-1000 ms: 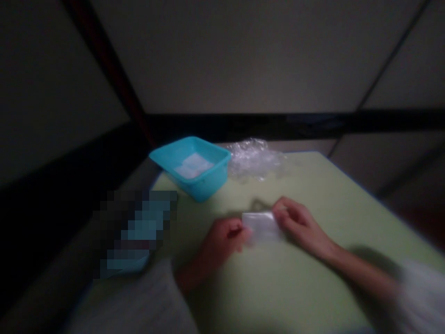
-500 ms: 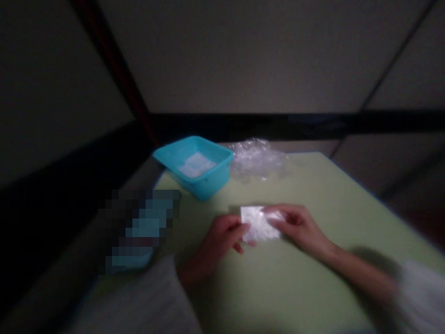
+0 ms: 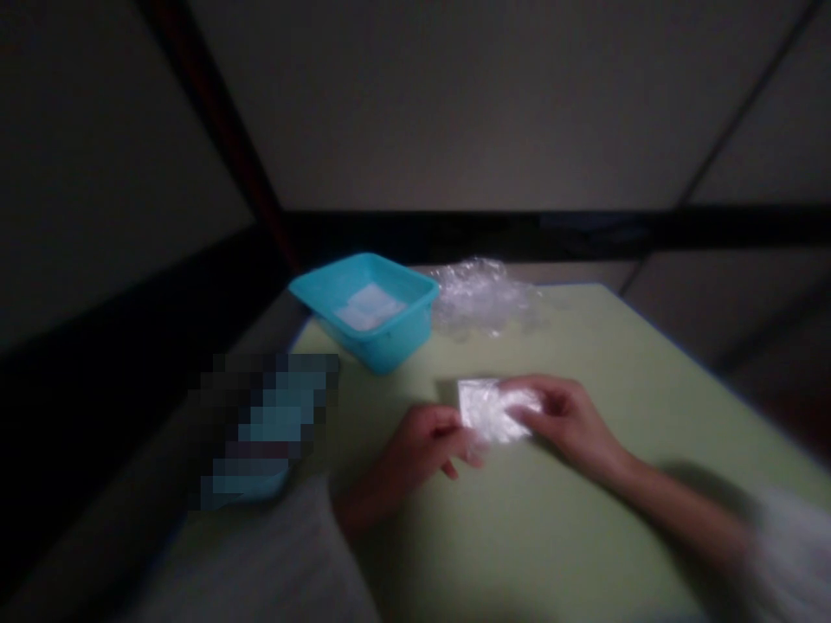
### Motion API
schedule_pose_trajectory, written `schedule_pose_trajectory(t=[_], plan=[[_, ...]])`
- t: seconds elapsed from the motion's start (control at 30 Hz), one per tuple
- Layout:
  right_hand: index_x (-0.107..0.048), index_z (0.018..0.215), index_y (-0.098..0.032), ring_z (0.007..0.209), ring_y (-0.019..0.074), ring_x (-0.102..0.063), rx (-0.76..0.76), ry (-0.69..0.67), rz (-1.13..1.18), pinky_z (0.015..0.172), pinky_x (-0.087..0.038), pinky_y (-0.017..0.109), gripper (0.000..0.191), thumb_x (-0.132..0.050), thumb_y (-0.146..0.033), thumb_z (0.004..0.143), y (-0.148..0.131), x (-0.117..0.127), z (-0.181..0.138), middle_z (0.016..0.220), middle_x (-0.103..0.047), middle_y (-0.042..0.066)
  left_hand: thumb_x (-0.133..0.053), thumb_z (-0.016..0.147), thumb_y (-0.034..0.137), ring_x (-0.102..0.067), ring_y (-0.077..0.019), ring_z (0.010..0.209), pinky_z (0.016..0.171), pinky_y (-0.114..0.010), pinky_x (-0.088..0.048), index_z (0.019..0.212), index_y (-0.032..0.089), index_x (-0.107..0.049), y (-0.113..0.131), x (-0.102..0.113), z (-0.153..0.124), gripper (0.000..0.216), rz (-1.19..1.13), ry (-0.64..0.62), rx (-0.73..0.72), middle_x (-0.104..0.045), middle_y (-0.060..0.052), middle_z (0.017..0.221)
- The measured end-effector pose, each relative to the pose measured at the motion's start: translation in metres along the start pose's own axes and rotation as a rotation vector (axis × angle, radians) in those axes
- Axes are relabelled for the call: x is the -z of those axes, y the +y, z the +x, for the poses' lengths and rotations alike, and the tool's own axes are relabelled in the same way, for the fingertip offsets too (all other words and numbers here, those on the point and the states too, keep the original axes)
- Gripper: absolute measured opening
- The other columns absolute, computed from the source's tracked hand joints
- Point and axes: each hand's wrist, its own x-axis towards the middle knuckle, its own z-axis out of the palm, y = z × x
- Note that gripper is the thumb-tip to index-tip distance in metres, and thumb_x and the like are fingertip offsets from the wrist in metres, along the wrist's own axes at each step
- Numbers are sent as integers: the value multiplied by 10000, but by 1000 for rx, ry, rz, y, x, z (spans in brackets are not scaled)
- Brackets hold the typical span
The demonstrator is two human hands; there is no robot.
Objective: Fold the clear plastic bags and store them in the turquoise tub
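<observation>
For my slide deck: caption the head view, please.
Right hand holds a shiny, rectangular plastic packet, left hand at its edge, a turquoise, rectangular plastic basin beyond.

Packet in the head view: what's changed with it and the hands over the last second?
The right hand has shifted inward from the upper right corner of the packet, so its fingers now cover the right part. The packet sits slightly higher in the picture and shines brighter. The left hand stays at its left side. The turquoise tub and crumpled clear plastic stayed put.
</observation>
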Motion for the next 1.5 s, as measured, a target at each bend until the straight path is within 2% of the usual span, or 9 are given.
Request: schedule_pose_trajectory(t=[0.53,0.63,0.7,0.8,0.87,1.0,1.17,1.33,1.5], plan=[[-745,818,-200,535,112,-512,-20,94,47,475,-404,224,219,-745,-278,614,3,2,2,649,-652,12,-527,775,313,-675,-140,577,427,-168,-426,712,125,-638,-2,-3,-1,227,-12,-20,-33,-715,-71,728],[-741,844,-206,532,114,-524,-54,105,76,476,-411,226,245,-757,-304,621,7,5,2,660,-659,14,-502,810,243,-650,-131,543,443,-178,-439,647,136,-628,1,-3,-4,233,167,212,-216,-685,-41,619],[-737,874,-210,559,128,-548,-67,112,60,482,-425,232,266,-760,-324,635,9,8,1,701,-675,25,-523,816,185,-633,-119,547,502,-190,-470,638,148,-625,5,3,-5,208,400,458,-498,-674,-21,603],[-730,908,-209,620,155,-582,-64,135,14,484,-446,239,294,-760,-349,651,12,13,0,786,-696,44,-572,824,131,-657,-132,685,675,-231,-526,759,164,-628,11,18,-5,92,752,703,-938,-703,-25,743],[-725,928,-207,633,172,-599,-73,121,-14,477,-460,249,306,-751,-369,669,13,15,-1,817,-704,52,-577,831,112,-659,-169,847,787,-289,-530,863,170,-614,15,29,-4,76,920,825,-1027,-701,-55,888],[-730,918,-221,628,203,-627,-47,119,-129,457,-483,272,281,-724,-396,698,14,16,-2,833,-719,59,-576,828,104,-564,-273,1115,937,-466,-464,1064,157,-564,20,46,2,242,1119,1016,-851,-630,-134,1129],[-754,895,-259,736,263,-686,-35,141,-203,517,-551,294,258,-722,-391,676,20,23,1,890,-743,55,-593,819,107,-489,-322,1213,1030,-617,-305,1133,152,-526,20,55,8,324,1172,997,-609,-598,-147,1192],[-773,805,-288,700,264,-702,-50,151,-256,550,-575,282,238,-750,-419,607,26,33,3,835,-753,47,-600,812,84,-502,-314,1172,998,-619,-353,978,156,-559,15,61,14,186,1157,966,-535,-593,-125,1141],[-772,853,-295,765,278,-708,-146,44,-223,605,-584,283,284,-763,-423,600,35,41,5,882,-752,53,-520,824,23,-560,-263,1037,936,-533,-458,910,153,-545,10,63,12,158,1125,978,-602,-600,-92,974]])
